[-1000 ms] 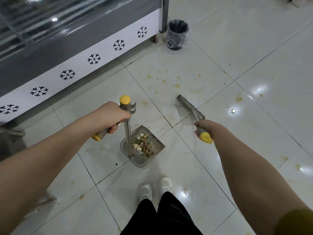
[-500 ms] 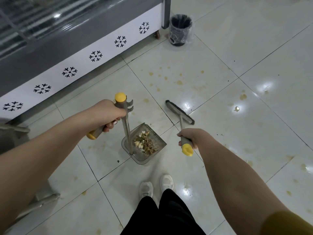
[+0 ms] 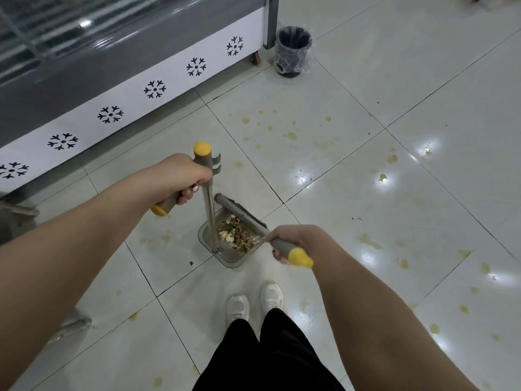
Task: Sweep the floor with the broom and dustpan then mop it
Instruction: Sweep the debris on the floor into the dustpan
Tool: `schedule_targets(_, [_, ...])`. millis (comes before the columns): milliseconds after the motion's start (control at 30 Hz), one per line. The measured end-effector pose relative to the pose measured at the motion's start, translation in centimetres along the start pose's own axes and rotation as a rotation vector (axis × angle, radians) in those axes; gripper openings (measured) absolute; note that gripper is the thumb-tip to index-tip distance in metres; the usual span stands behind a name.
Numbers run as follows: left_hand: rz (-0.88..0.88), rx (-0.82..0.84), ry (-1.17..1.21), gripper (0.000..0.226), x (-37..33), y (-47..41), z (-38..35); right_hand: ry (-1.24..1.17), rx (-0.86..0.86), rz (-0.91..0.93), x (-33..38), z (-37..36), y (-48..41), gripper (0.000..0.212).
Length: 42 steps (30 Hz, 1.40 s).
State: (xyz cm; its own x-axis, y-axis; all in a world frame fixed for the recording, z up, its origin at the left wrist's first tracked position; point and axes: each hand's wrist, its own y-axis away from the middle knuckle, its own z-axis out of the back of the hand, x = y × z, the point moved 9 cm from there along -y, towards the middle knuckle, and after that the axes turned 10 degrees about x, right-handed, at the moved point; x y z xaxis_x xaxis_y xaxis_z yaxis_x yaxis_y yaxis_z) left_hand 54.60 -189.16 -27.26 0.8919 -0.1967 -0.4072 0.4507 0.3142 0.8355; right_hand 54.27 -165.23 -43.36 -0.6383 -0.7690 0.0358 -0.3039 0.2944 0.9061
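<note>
A: Where is the dustpan [image 3: 225,259]?

B: On the floor [image 3: 352,88], just ahead of the person's white shoes [image 3: 238,307], over a joint between pale tiles. Its metal pole stands nearly upright from the near side of the pan.

A: What holds it?

B: The left hand [image 3: 183,179]. Its fingers curl round a grey grip with a yellow end that juts out sideways near the top of the pole. A yellow cap tops the pole just above the hand.

A: Is there anything in the pan?

B: A heap of litter [image 3: 238,235], brown, whitish and green scraps. It lies beside the pole, toward the right side of the pan.

A: And the broom [image 3: 242,214]?

B: Its grey head lies across the far edge of the pan, right against the litter. The bristles are dark. I cannot tell whether they touch the floor or the pan's lip.

A: And the right hand [image 3: 293,241]?

B: It is closed round the broom's grey handle, close to the yellow end, which sticks out toward the person. The hand hangs over the right corner of the pan.

A: How does the floor look?

B: Glossy, with light glare and many yellowish spots [image 3: 291,135]. They are thickest on the tile beyond the pan, and more are scattered off to the right.

A: What else is there?

B: A grey freezer [image 3: 112,80] with a white band of black snowflake marks runs along the left. A dark bin [image 3: 293,52] with a clear liner stands just beside its far corner, well apart from the pan.
</note>
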Motion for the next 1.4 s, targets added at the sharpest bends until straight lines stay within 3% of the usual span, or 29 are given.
schedule_targets(133, [-0.013, 0.007, -0.009, 0.024, 0.0, 0.2, 0.2, 0.028, 0.069, -0.136, 2.0, 1.8, 3.8, 0.053])
schedule_targets(200, [-0.002, 0.011, -0.024, 0.023, 0.3, 0.3, 0.1, 0.020, 0.058, -0.133, 3.0, 2.4, 4.9, 0.057])
schedule_targets(367, [0.002, 0.025, -0.023, 0.024, 1.2, 0.5, -0.4, 0.068, -0.058, -0.102, 4.1, 3.5, 5.7, 0.040])
schedule_targets(500, [0.012, 0.011, 0.001, 0.027, 2.0, 0.6, -0.4, 0.119, -0.107, -0.086, 4.3, 3.6, 5.7, 0.040])
schedule_targets(733, [0.008, -0.003, 0.024, 0.029, 3.1, 0.5, -0.1, 0.127, -0.221, 0.074, 4.1, 2.4, 2.6, 0.021])
schedule_targets(1000, [0.004, -0.002, 0.023, 0.026, 2.8, 0.2, -0.3, 0.062, -0.024, -0.095, 0.8, 0.2, 1.1, 0.031])
schedule_targets(1133, [-0.009, 0.024, 0.011, 0.024, 2.2, 0.3, -1.0, -0.016, -0.052, -0.063, 1.2, 2.8, 3.8, 0.049])
schedule_targets(1400, [-0.024, 0.023, 0.005, 0.023, 2.2, 0.3, -1.4, 0.196, -0.175, -0.082, 2.2, 4.1, 5.3, 0.034])
